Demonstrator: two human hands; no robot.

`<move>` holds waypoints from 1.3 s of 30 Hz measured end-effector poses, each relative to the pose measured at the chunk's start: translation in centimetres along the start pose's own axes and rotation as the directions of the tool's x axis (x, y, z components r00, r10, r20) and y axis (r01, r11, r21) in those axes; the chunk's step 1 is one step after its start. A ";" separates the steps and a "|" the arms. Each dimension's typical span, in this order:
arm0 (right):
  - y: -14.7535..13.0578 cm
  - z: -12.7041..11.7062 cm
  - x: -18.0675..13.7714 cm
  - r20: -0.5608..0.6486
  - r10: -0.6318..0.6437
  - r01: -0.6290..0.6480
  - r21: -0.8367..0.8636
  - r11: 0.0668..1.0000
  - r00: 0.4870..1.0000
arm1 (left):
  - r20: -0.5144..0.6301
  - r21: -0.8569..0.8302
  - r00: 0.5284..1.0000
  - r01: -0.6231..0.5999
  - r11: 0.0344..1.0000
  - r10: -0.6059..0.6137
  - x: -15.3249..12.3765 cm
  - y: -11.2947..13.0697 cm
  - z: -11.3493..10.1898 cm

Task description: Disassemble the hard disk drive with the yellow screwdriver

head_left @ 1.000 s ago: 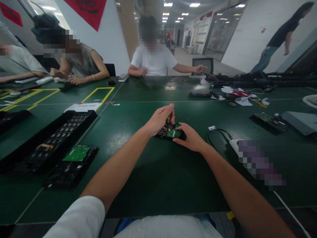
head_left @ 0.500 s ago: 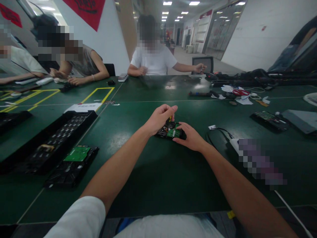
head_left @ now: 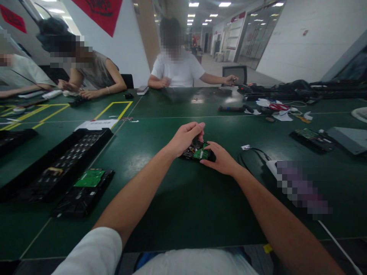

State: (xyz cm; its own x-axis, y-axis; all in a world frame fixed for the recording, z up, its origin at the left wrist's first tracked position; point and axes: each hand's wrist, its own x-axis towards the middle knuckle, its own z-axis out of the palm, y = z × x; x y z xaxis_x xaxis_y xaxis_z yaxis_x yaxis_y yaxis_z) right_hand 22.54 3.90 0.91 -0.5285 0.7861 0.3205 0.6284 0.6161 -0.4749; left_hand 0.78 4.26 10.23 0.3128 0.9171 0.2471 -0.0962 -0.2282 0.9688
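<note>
A black-cased device with a green circuit board (head_left: 201, 153) lies flat on the dark green table in front of me. My right hand (head_left: 219, 157) grips its right end, with the thumb at the near edge and the fingers over the board. Above its far left part, my left hand (head_left: 187, 139) is closed in a pinch. Those fingers hide whatever they hold, as well as part of the device beneath.
To the left are a long black tray (head_left: 71, 160) and another device with a green board (head_left: 83, 193). A similar device (head_left: 312, 139) and a white power strip (head_left: 273, 168) with a cable lie on the right. A co-worker (head_left: 177, 68) sits opposite; others sit at far left.
My left hand has turned slightly at the fingers, and a yellow bit visible below them earlier is now hidden. My right hand and the device have stayed put.
</note>
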 end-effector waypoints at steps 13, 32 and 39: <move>0.1 0.2 0.0 -0.002 -0.016 0.016 -0.008 1.000 1.000 | 0.055 -0.116 0.998 0.042 0.992 -0.036 -0.2 0.0 0.2; 0.0 -0.1 0.0 0.017 -0.007 0.007 -0.008 1.000 1.000 | 0.098 -0.155 0.993 0.080 0.985 -0.066 -0.4 0.0 0.2; 0.0 0.0 0.1 -0.001 -0.020 0.021 0.014 1.000 1.000 | 0.048 -0.095 0.997 0.070 0.993 -0.066 0.0 -0.3 0.0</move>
State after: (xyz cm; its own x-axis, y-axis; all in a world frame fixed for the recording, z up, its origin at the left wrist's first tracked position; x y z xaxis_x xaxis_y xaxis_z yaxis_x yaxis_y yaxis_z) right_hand 22.51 3.98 0.89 -0.5405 0.7734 0.3313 0.6095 0.6314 -0.4795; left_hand 0.80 4.31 9.94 0.3639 0.9132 0.1835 -0.1633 -0.1315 0.9778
